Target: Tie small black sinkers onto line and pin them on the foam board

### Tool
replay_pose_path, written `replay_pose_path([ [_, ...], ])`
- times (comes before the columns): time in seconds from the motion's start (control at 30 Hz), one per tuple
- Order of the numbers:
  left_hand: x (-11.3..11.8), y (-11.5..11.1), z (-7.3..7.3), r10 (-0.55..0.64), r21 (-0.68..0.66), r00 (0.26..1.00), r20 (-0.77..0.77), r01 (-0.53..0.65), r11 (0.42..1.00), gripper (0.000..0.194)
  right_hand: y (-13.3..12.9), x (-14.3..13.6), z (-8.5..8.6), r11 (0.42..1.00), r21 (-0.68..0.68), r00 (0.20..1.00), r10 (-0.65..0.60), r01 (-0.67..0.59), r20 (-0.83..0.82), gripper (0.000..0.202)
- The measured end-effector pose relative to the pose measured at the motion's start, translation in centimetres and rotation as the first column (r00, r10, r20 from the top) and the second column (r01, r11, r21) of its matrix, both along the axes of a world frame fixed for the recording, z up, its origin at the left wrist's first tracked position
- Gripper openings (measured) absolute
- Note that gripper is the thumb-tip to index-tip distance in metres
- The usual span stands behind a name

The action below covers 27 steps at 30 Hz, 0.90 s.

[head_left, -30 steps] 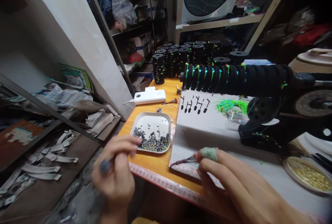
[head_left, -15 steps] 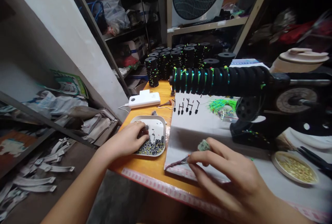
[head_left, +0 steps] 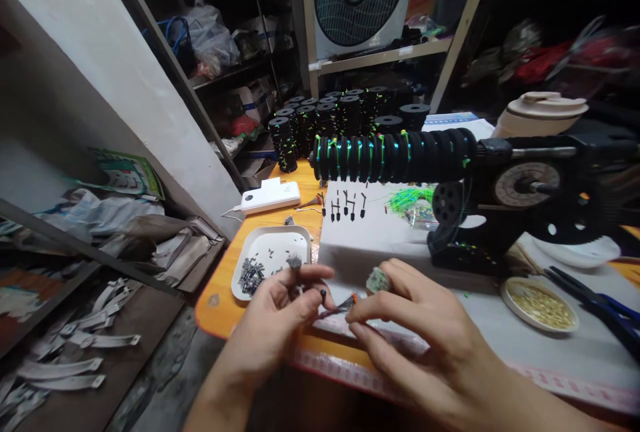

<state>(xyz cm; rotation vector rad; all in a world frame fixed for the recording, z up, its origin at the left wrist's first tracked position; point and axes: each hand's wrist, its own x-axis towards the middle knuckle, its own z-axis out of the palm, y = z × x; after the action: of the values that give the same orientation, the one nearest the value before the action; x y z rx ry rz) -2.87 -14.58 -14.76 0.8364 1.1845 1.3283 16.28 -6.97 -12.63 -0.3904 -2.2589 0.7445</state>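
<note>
My left hand (head_left: 280,315) is in front of the white tray (head_left: 240,289) of small dark pieces; thumb and index pinch a tiny black piece (head_left: 323,293), and a grey bristly tuft (head_left: 294,261) sticks up between its fingers. Close by on the right, my right hand (head_left: 425,315) has curled fingers around a greenish-grey lump (head_left: 378,281). Its thumb and index fingertips are at a dark bundle with an orange tip (head_left: 346,303); whether they grip it is unclear. Behind is a black ribbed roll (head_left: 395,155) wound with green and blue threads.
Black spools (head_left: 325,115) stand at the back, beside a white power bank (head_left: 270,197). Small black parts (head_left: 345,207) and a green thread bundle (head_left: 413,200) lie on white paper. A dish of golden beads (head_left: 540,305) and dark-handled scissors (head_left: 595,299) are at right.
My left hand has come out of the tray and moved right, towards my right hand, with a small black piece between its fingertips. The whole view has shifted slightly.
</note>
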Motion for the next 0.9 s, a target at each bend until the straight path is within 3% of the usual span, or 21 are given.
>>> replay_pose_path([
  [0.1, 2.6, -0.9, -1.0, 0.099, -0.012, 0.93, 0.353, -0.101, 0.995, 0.017, -0.3, 0.1, 0.0, 0.999, -0.041, 1.0, 0.024, -0.023, 0.012, 0.014],
  [0.27, 4.4, -1.2, -1.5, 0.187, -0.039, 0.836, 0.516, -0.195, 0.98, 0.014, -0.5, 0.2, -0.1, 0.993, -0.105, 0.998, 0.056, -0.052, 0.027, 0.017],
  [0.43, 5.2, -1.3, -1.6, 0.232, -0.026, 0.816, 0.53, -0.258, 0.966, 0.013, -0.4, 0.0, -0.1, 0.991, -0.115, 0.998, 0.062, -0.061, 0.0, 0.019],
  [0.7, 5.3, -1.8, -2.0, 0.287, -0.04, 0.871, 0.399, -0.296, 0.954, 0.011, -0.4, 0.1, 0.0, 0.986, -0.148, 0.997, 0.079, -0.077, 0.006, 0.019],
  [0.9, 5.3, -1.7, -1.9, 0.255, -0.041, 0.874, 0.413, -0.262, 0.964, 0.013, -0.5, 0.1, 0.1, 0.986, -0.15, 0.997, 0.073, -0.071, 0.006, 0.02],
])
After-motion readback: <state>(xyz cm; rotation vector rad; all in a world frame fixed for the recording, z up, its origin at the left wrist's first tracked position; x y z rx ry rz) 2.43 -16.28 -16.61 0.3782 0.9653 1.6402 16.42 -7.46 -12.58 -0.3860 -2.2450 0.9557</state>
